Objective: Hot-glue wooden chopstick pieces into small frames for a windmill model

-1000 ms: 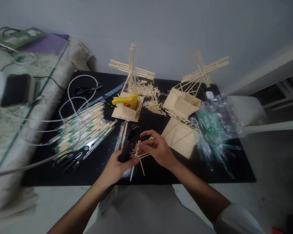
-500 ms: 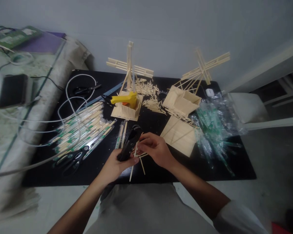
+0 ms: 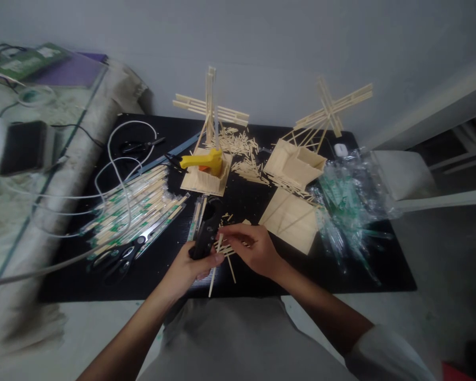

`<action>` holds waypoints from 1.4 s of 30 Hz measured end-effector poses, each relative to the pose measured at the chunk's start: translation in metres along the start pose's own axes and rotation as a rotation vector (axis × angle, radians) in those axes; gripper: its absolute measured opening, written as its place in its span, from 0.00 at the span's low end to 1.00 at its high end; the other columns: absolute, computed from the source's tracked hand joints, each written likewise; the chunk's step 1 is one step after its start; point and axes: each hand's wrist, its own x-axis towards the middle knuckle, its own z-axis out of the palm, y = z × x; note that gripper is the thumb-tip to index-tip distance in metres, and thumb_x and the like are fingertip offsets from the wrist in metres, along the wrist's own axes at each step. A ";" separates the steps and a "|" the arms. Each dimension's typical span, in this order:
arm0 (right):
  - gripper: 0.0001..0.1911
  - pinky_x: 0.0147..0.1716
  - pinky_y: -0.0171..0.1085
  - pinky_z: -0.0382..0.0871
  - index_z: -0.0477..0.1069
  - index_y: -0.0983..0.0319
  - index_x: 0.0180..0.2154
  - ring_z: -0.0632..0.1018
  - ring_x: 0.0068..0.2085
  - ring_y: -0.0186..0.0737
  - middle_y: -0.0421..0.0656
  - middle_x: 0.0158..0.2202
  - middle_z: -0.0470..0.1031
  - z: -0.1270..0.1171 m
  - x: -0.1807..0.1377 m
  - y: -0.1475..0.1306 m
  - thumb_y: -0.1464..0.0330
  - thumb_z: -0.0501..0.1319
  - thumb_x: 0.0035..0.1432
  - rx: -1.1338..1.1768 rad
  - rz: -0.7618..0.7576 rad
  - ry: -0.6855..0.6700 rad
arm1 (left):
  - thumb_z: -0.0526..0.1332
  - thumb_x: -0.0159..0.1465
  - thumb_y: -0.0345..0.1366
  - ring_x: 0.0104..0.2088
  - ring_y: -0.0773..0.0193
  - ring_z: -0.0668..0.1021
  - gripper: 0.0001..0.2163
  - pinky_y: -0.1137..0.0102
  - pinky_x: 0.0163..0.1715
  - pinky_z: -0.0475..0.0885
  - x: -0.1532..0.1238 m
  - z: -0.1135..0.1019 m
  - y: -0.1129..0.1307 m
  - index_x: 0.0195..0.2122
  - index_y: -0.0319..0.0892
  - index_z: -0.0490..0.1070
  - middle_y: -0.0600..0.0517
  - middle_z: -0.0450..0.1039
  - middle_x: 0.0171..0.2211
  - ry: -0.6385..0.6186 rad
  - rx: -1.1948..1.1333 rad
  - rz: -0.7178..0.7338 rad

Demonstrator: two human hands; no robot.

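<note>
My left hand (image 3: 188,267) is closed around a black hand tool (image 3: 207,230), held upright over the near part of the table; its exact kind is unclear. A thin wooden stick (image 3: 212,281) slants down past my left thumb, its upper part beside the tool. My right hand (image 3: 257,248) is bent at that upper part, fingertips pinched close to the stick and the tool. Under my right hand lie more loose sticks (image 3: 232,269) and short cut pieces (image 3: 227,217), partly hidden.
Behind stand two stick-built models with crossed blades, a left model (image 3: 210,114) and a right model (image 3: 295,159). A yellow glue gun (image 3: 202,160) rests on the left one. Wrapped chopsticks (image 3: 135,203), scissors (image 3: 129,254), a wooden panel (image 3: 291,219) and plastic wrappers (image 3: 347,206) lie around.
My right hand has lowered slightly, uncovering short pieces behind it. The black tool has turned a little more upright in my left hand.
</note>
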 end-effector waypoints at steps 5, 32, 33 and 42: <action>0.07 0.51 0.46 0.86 0.90 0.52 0.46 0.90 0.44 0.49 0.43 0.45 0.91 -0.002 0.000 0.004 0.64 0.73 0.67 -0.189 -0.144 0.042 | 0.82 0.46 0.53 0.15 0.76 0.57 0.26 0.74 0.16 0.52 -0.001 0.002 -0.003 0.25 0.42 0.69 0.61 0.61 0.16 -0.001 -0.072 -0.012; 0.22 0.37 0.37 0.80 0.77 0.58 0.33 0.81 0.32 0.37 0.37 0.31 0.81 0.011 0.003 0.001 0.54 0.83 0.50 0.228 0.261 0.012 | 0.80 0.50 0.41 0.31 0.61 0.79 0.20 0.69 0.33 0.74 0.015 -0.001 0.032 0.26 0.44 0.67 0.56 0.73 0.24 0.268 0.122 0.323; 0.20 0.38 0.38 0.80 0.79 0.58 0.33 0.82 0.33 0.38 0.38 0.31 0.82 0.011 0.002 0.001 0.54 0.82 0.52 0.192 0.232 0.020 | 0.80 0.50 0.41 0.30 0.62 0.78 0.20 0.69 0.32 0.73 0.015 -0.002 0.032 0.26 0.44 0.68 0.56 0.74 0.25 0.269 0.132 0.318; 0.12 0.44 0.42 0.83 0.86 0.57 0.36 0.87 0.39 0.44 0.42 0.37 0.88 0.006 -0.003 0.004 0.56 0.78 0.60 0.046 0.107 -0.034 | 0.80 0.49 0.37 0.25 0.65 0.76 0.17 0.70 0.28 0.72 0.016 -0.007 0.030 0.27 0.43 0.71 0.56 0.77 0.26 0.241 0.125 0.232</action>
